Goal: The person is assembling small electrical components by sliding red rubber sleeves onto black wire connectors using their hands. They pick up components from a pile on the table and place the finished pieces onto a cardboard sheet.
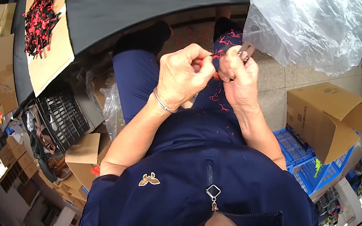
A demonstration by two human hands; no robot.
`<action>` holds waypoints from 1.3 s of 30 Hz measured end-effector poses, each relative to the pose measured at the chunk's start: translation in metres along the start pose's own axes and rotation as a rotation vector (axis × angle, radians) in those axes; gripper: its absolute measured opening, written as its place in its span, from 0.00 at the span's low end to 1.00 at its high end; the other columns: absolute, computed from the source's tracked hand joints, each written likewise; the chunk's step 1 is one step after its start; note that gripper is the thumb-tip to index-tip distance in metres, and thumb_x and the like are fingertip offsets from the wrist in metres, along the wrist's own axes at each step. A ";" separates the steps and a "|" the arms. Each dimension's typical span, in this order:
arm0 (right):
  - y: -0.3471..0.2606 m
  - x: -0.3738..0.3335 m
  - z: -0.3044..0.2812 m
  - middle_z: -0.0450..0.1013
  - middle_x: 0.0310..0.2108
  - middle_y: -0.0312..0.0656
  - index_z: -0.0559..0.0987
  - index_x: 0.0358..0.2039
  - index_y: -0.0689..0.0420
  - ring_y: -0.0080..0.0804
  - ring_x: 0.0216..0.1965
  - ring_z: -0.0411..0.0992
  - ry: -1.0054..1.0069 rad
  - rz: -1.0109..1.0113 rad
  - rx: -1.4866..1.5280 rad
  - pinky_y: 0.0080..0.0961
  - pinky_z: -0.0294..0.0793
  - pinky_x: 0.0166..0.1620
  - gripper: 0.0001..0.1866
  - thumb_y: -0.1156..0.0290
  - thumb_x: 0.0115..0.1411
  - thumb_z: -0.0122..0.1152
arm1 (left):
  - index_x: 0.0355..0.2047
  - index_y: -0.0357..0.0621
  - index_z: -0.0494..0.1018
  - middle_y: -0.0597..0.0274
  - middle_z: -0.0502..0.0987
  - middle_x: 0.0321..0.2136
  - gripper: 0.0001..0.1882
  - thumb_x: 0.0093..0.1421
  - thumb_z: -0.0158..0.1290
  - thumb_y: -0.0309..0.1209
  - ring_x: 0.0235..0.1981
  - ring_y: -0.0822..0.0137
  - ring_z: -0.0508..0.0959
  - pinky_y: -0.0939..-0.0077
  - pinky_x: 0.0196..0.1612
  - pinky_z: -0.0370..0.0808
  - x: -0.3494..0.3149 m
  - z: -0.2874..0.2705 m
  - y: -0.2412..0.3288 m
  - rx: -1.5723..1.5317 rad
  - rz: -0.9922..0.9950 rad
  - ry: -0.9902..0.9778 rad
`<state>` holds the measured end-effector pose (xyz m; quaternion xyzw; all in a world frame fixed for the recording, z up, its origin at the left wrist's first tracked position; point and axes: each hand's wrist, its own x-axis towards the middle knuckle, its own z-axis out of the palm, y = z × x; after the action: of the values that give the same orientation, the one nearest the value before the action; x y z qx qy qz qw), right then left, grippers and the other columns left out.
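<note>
- Most of the red piece [202, 63] pinched in the left hand [180, 76], covered by fingers; its shape too small to tell
- The lower part of the dark metal tool [249, 50], hidden inside the right hand [241, 76]
- The heap of red-and-black pieces [42, 28], cut off by the top edge, like the clear plastic bag [311, 20] and the counter [152, 6]
</note>
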<state>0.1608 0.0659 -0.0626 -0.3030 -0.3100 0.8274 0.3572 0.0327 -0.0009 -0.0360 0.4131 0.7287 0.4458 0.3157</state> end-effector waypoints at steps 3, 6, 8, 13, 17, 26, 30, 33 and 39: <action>-0.026 0.002 0.004 0.55 0.17 0.27 0.67 0.25 0.54 0.14 0.18 0.51 -0.011 -0.137 0.088 0.15 0.51 0.21 0.10 0.70 0.62 0.54 | 0.26 0.36 0.76 0.67 0.77 0.20 0.04 0.53 0.54 0.24 0.22 0.82 0.74 0.88 0.29 0.72 -0.002 -0.007 -0.010 0.022 -0.119 0.023; -0.034 0.002 -0.001 0.63 0.17 0.28 0.71 0.24 0.58 0.13 0.18 0.56 -0.049 -0.217 -0.181 0.14 0.58 0.23 0.08 0.72 0.59 0.59 | 0.27 0.37 0.75 0.64 0.77 0.20 0.04 0.55 0.53 0.25 0.22 0.81 0.74 0.88 0.28 0.71 -0.002 -0.011 -0.025 -0.250 -0.303 -0.005; -0.025 -0.005 0.001 0.67 0.19 0.29 0.73 0.22 0.59 0.11 0.21 0.60 -0.032 -0.148 -0.487 0.12 0.59 0.25 0.09 0.74 0.54 0.64 | 0.28 0.38 0.75 0.64 0.77 0.20 0.06 0.56 0.52 0.28 0.21 0.81 0.73 0.87 0.28 0.71 0.003 -0.015 -0.018 -0.518 -0.413 -0.046; -0.014 -0.009 0.006 0.72 0.23 0.32 0.77 0.30 0.60 0.16 0.24 0.67 -0.020 -0.289 -0.873 0.15 0.66 0.28 0.12 0.71 0.48 0.71 | 0.31 0.38 0.75 0.64 0.76 0.20 0.07 0.57 0.52 0.28 0.20 0.79 0.72 0.87 0.28 0.71 0.007 -0.018 -0.014 -0.732 -0.504 -0.096; -0.014 -0.001 -0.002 0.74 0.25 0.38 0.77 0.33 0.60 0.26 0.26 0.72 0.066 -0.431 -1.000 0.20 0.70 0.30 0.14 0.71 0.46 0.71 | 0.34 0.37 0.75 0.64 0.76 0.22 0.08 0.57 0.51 0.27 0.21 0.79 0.72 0.87 0.28 0.71 0.007 -0.018 -0.013 -0.853 -0.514 -0.117; -0.017 0.014 -0.002 0.75 0.23 0.39 0.78 0.30 0.59 0.31 0.24 0.72 0.021 -0.742 -1.240 0.23 0.70 0.28 0.12 0.72 0.45 0.71 | 0.38 0.35 0.76 0.64 0.76 0.22 0.10 0.57 0.51 0.26 0.22 0.78 0.75 0.87 0.29 0.72 0.010 -0.020 -0.009 -0.760 -0.440 -0.175; -0.018 0.011 -0.001 0.75 0.23 0.39 0.78 0.28 0.58 0.32 0.23 0.72 0.046 -0.642 -1.182 0.24 0.70 0.27 0.10 0.71 0.45 0.70 | 0.37 0.35 0.76 0.64 0.76 0.21 0.10 0.57 0.52 0.27 0.22 0.79 0.75 0.88 0.29 0.73 0.009 -0.019 -0.014 -0.753 -0.451 -0.170; -0.018 0.011 -0.002 0.75 0.22 0.39 0.77 0.26 0.58 0.32 0.23 0.71 0.043 -0.618 -1.170 0.24 0.70 0.26 0.10 0.71 0.46 0.70 | 0.36 0.36 0.76 0.65 0.76 0.20 0.10 0.57 0.52 0.27 0.22 0.79 0.75 0.88 0.29 0.72 0.011 -0.019 -0.012 -0.795 -0.444 -0.187; -0.025 0.015 -0.009 0.74 0.21 0.36 0.78 0.28 0.57 0.28 0.22 0.71 0.021 -0.578 -1.160 0.23 0.69 0.25 0.12 0.69 0.45 0.71 | 0.33 0.36 0.78 0.63 0.77 0.21 0.11 0.54 0.48 0.28 0.22 0.79 0.73 0.87 0.29 0.70 0.014 -0.021 -0.015 -0.716 -0.455 -0.231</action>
<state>0.1691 0.0936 -0.0542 -0.3592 -0.7721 0.3932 0.3468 0.0043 -0.0005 -0.0421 0.1538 0.5604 0.5404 0.6085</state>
